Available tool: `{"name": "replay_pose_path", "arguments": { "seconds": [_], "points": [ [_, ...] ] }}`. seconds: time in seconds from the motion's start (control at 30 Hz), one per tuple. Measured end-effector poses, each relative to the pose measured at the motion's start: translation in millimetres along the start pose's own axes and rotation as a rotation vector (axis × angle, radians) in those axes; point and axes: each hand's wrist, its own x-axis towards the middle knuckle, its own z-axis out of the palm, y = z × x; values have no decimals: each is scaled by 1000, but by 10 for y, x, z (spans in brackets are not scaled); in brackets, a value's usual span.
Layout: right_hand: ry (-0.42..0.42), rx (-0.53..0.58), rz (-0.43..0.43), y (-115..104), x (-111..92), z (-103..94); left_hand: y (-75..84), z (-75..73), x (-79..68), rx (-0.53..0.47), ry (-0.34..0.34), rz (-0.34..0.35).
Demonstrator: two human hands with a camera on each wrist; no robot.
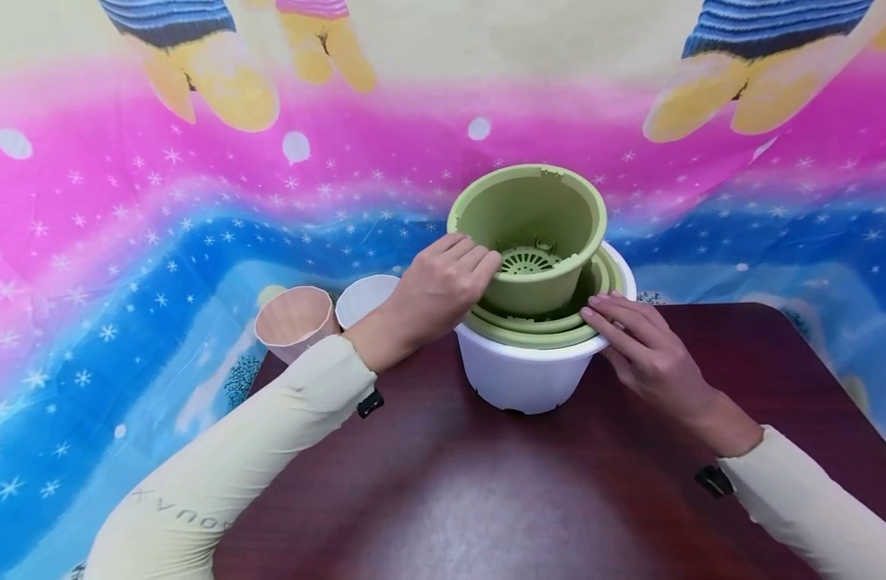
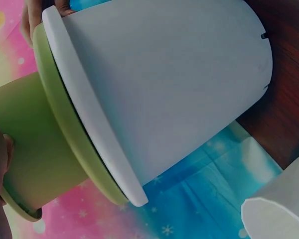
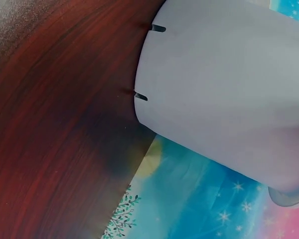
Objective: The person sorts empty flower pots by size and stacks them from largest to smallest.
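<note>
Head view: I have the upper green pot (image 1: pixel 540 294) just right of the middle of the scene, near the far side of the dark red-brown table (image 1: pixel 443 499). Its rim stands above two lower green rims (image 1: pixel 544 337), and its base sits inside them. A slotted grid shows on its floor. All of this nests in a white pot (image 1: pixel 526 380), which stands upright on the tabletop.

Left hand (image 1: pixel 446 282): narrow, gripping the upper green pot by the near left of its rim, fingers curled over the edge. Right hand (image 1: pixel 649 346): fingers lying across the rims at the right side of the white pot, thumb below them; I read it as a pinch on the edge. From the right wrist view alone I cannot tell that grip; mostly white wall and table show there.

To the left, well apart from the white pot, I note a peach cup (image 1: pixel 298 318) and, just right of it, a white cup (image 1: pixel 366 296), partly hidden by the left hand's arm. A pink and blue snowflake cloth (image 1: pixel 218 242) hangs behind.
</note>
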Motion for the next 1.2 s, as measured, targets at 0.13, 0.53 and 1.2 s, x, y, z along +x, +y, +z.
{"name": "replay_pose_path", "arguments": {
  "seconds": [0.13, 0.53, 1.2],
  "points": [
    [16, -4, 6, 3, -14, 5, 15, 71, 7, -9, -37, 4],
    [41, 58, 26, 2, 9, 1, 59, 208, -20, -85, -134, -10],
    [27, 53, 62, -7, 4, -18, 113, 263, -90, -134, -267, -48]
  ]
}}
